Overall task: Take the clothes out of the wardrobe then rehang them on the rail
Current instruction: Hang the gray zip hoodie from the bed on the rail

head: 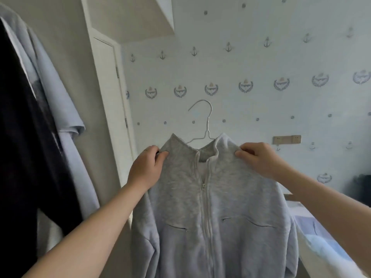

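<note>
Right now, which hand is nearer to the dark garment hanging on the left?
Left. The left hand grips the grey jacket at the shoulder nearer the dark garment; the right hand grips its far shoulder.

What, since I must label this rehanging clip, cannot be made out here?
Head view:
Arms of the thin white wire hanger: hidden inside the light grey zip-up sweatshirt.
Sweatshirt hem: cut off by the bottom edge.
Black hanging garment: too dark, cut by the left edge.
Rail: out of frame.
</note>
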